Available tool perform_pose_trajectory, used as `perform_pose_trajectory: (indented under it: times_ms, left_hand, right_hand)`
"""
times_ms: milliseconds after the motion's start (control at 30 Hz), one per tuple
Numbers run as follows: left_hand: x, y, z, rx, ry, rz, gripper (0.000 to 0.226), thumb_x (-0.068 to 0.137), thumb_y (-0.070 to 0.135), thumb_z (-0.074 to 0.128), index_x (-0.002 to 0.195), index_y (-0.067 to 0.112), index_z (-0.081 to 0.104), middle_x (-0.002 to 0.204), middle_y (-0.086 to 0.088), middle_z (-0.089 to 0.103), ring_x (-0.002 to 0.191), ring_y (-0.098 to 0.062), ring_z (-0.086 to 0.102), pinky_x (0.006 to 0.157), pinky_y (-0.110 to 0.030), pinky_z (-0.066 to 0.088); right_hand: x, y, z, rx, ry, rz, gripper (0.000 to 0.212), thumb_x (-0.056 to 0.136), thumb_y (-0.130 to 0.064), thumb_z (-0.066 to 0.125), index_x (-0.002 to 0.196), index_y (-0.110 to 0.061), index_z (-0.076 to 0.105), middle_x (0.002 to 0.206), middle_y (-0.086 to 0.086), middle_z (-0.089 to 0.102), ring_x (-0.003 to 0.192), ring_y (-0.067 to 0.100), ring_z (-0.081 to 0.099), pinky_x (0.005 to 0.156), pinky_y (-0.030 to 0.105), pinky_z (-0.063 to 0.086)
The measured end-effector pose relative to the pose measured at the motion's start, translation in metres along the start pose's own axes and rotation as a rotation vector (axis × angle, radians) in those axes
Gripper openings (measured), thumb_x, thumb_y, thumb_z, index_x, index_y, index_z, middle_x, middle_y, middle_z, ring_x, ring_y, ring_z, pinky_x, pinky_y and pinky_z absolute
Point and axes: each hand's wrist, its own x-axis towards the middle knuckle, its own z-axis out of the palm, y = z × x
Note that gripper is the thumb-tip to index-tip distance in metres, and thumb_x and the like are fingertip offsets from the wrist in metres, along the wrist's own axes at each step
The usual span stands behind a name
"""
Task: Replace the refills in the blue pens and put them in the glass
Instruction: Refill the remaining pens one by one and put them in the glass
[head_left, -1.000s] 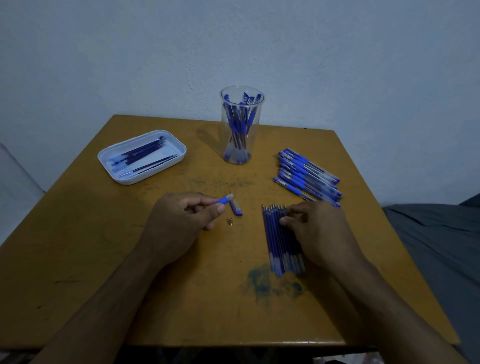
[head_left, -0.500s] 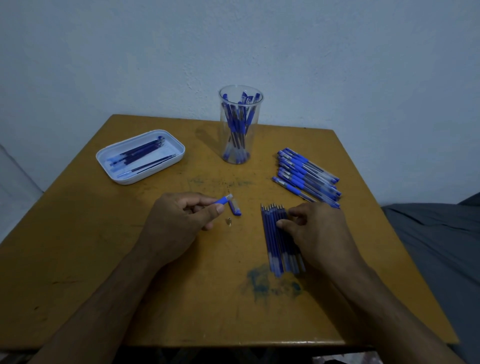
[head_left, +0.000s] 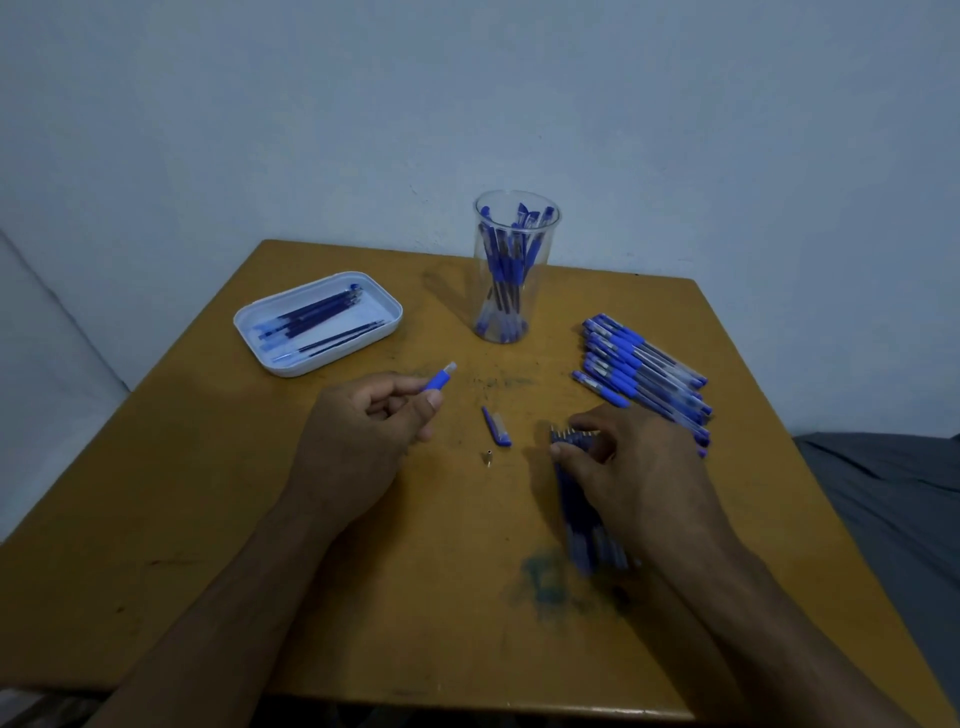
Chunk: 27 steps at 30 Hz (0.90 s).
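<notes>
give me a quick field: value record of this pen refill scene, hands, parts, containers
left hand: grips a blue pen barrel
right hand: fingers on the row of blue refills; grip unclear
loose parts: blue pen cap and small metal tip lying between the hands
clear glass: upright, holds blue pens
white plastic tray: holds dark refills
pile of blue pens: right of glass
wooden table: ink stain near front

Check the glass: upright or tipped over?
Upright. The glass stands on its base on the table, mouth up, blue pens leaning inside.
</notes>
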Motion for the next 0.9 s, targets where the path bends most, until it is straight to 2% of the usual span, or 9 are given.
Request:
perform_pose_trajectory:
  times_ms: [200, 300, 400, 500, 633, 800, 900]
  left_hand:
    - [0.019, -0.010, -0.045, -0.064, 0.333, -0.030, 0.015, 0.096, 0.031, 0.068, 0.108, 0.022, 0.072, 0.076, -0.001, 0.075, 0.055, -0.011, 0.062, 0.056, -0.028, 0.052]
    - [0.028, -0.019, -0.074, -0.076, 0.478, -0.077, 0.017, 0.097, 0.030, 0.067, 0.111, 0.022, 0.070, 0.078, 0.001, 0.076, 0.060, -0.010, 0.067, 0.065, -0.034, 0.059]
    - [0.035, -0.028, -0.099, -0.119, 0.574, -0.132, 0.020, 0.097, 0.030, 0.066, 0.112, 0.019, 0.070, 0.080, 0.002, 0.075, 0.066, -0.013, 0.068, 0.077, -0.043, 0.062]
    - [0.039, -0.032, -0.118, -0.145, 0.625, -0.161, 0.011, 0.097, 0.027, 0.066, 0.106, 0.022, 0.070, 0.084, -0.001, 0.074, 0.071, -0.016, 0.069, 0.082, -0.046, 0.061]
    - [0.041, -0.036, -0.133, -0.178, 0.676, -0.212, 0.005, 0.097, 0.023, 0.066, 0.100, 0.024, 0.070, 0.084, -0.001, 0.074, 0.068, -0.014, 0.068, 0.081, -0.044, 0.061]
    - [0.040, -0.042, -0.149, -0.185, 0.713, -0.249, 0.014, 0.097, 0.024, 0.065, 0.106, 0.018, 0.072, 0.083, -0.003, 0.073, 0.070, -0.018, 0.069, 0.081, -0.047, 0.062]
    - [0.038, -0.044, -0.155, -0.197, 0.707, -0.239, 0.013, 0.096, 0.024, 0.065, 0.105, 0.017, 0.073, 0.082, -0.004, 0.073, 0.070, -0.018, 0.069, 0.081, -0.048, 0.062]
  right_hand:
    - [0.029, -0.078, 0.017, 0.039, -0.103, -0.197, 0.034, 0.096, -0.046, 0.064, 0.126, -0.031, 0.068, 0.103, -0.008, 0.066, 0.090, 0.007, 0.060, 0.078, 0.028, 0.054]
    - [0.063, -0.124, 0.038, 0.065, -0.073, -0.320, 0.025, 0.097, -0.035, 0.066, 0.119, -0.025, 0.073, 0.109, -0.003, 0.070, 0.094, 0.012, 0.063, 0.083, 0.033, 0.057]
    - [0.100, -0.167, 0.060, -0.002, -0.082, -0.421, 0.022, 0.097, -0.022, 0.064, 0.116, -0.020, 0.074, 0.109, 0.003, 0.072, 0.098, 0.018, 0.064, 0.083, 0.032, 0.055]
    - [0.129, -0.203, 0.077, -0.101, -0.120, -0.467, 0.026, 0.094, -0.014, 0.064, 0.117, -0.021, 0.073, 0.113, 0.005, 0.072, 0.099, 0.021, 0.066, 0.085, 0.034, 0.057]
    - [0.155, -0.229, 0.091, -0.242, -0.275, -0.555, 0.030, 0.095, -0.008, 0.064, 0.122, -0.018, 0.073, 0.121, 0.007, 0.070, 0.107, 0.023, 0.065, 0.090, 0.032, 0.055]
    - [0.168, -0.233, 0.097, -0.336, -0.340, -0.576, 0.022, 0.094, -0.011, 0.067, 0.113, -0.015, 0.076, 0.113, 0.007, 0.073, 0.093, 0.017, 0.063, 0.078, 0.023, 0.048]
    - [0.167, -0.236, 0.095, -0.419, -0.368, -0.611, 0.025, 0.097, -0.012, 0.062, 0.119, -0.013, 0.073, 0.117, 0.007, 0.072, 0.102, 0.021, 0.066, 0.078, 0.024, 0.046]
